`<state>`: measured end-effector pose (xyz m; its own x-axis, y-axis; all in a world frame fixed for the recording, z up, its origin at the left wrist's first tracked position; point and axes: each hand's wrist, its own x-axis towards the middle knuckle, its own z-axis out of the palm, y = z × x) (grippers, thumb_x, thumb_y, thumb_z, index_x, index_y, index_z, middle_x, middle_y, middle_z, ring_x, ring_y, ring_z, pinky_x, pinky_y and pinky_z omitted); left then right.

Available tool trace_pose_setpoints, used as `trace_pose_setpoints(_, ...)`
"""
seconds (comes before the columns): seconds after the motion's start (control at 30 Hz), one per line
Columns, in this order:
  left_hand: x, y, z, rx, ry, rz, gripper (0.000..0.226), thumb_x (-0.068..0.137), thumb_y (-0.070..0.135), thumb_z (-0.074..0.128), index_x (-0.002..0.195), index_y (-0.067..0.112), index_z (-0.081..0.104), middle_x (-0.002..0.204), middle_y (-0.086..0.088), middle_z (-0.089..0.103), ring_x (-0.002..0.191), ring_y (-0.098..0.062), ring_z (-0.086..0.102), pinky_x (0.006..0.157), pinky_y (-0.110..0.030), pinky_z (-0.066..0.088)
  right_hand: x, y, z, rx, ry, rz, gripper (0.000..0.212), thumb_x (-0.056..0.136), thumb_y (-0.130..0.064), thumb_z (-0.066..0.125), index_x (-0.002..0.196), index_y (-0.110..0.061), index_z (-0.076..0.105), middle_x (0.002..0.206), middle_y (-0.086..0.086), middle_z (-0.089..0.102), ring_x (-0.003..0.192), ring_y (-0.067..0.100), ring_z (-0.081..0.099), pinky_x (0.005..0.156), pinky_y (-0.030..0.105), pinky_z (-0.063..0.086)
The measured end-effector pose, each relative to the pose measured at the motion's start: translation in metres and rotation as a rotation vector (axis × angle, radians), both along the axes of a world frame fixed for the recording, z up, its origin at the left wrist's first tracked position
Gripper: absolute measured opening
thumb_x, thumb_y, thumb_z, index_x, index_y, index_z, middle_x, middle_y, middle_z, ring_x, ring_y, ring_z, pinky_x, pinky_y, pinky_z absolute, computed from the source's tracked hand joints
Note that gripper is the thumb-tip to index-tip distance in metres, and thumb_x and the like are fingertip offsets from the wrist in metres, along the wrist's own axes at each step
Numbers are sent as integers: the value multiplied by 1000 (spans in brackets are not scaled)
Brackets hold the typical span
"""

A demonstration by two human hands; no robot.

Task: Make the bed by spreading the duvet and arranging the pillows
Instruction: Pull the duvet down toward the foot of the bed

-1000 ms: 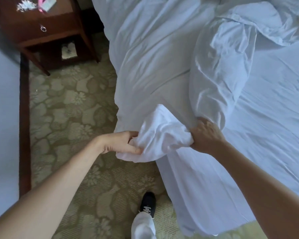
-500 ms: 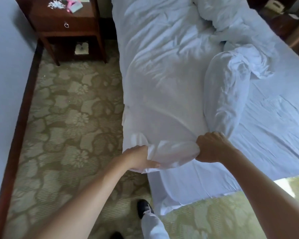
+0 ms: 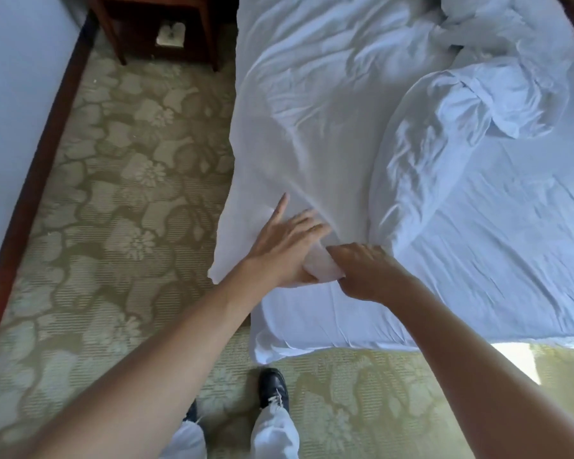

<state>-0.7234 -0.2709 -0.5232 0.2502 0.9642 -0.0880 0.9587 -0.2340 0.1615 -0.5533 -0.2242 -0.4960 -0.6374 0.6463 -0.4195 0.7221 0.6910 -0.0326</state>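
A white duvet (image 3: 312, 111) lies over the left half of the bed, its near edge at the bed's foot corner. A folded-over, bunched part of the duvet (image 3: 451, 127) rests in the middle of the bed on the bare sheet (image 3: 494, 260). My left hand (image 3: 285, 243) lies on the duvet's corner with fingers spread, the thumb under a fold. My right hand (image 3: 362, 270) is closed on that same fold of the duvet's edge. No pillow can be told apart from the crumpled bedding at the top right.
A dark wooden nightstand (image 3: 159, 34) stands at the upper left beside the bed. A wall (image 3: 10, 111) with a dark baseboard runs along the left. Patterned green carpet (image 3: 130, 210) covers the floor, and my shoes (image 3: 272, 389) stand at the bed's foot corner.
I have stepped back toward the foot of the bed, drawing the duvet's edge down. My left hand has let go of the bunched corner and spread its fingers; the right hand still grips.
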Motion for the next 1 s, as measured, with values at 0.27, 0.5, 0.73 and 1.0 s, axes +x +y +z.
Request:
trace_pose_setpoints(0.27, 1, -61, -14, -358, -297, 250, 32, 77, -4, 46, 63, 24, 40, 69, 1, 56, 73, -27, 60, 55, -32, 34, 45, 28, -32, -24, 56, 95, 56, 76, -26, 77, 128, -20, 58, 122, 2, 65, 116, 24, 59, 99, 32, 39)
trace_pose_setpoints(0.5, -16, -61, 6, -344, -299, 384, 20, 77, 0, 47, 67, 17, 52, 66, -2, 60, 64, -22, 58, 51, -30, 37, 31, 37, -10, 247, -84, 120, 27, 89, -27, 58, 115, -24, 66, 112, 2, 70, 110, 27, 63, 97, 35, 43)
trace_pose_setpoints(0.73, 25, -100, -2, 416, -181, 235, 33, 83, -1, 43, 60, 12, 62, 51, -2, 54, 47, -23, 49, 43, -27, 39, 62, 3, 10, 305, -58, -249, 22, 80, -12, 56, 99, -10, 66, 102, 14, 68, 99, 37, 63, 83, 36, 49)
trace_pose_setpoints(1.0, 53, -119, 0, 191, -15, 288, 38, 40, -11, 71, 64, 18, 64, 47, 3, 56, 41, -24, 56, 39, -20, 34, 75, -31, 22, 242, -62, -315, 32, 82, -7, 55, 112, -10, 66, 111, 16, 67, 109, 37, 61, 87, 36, 48)
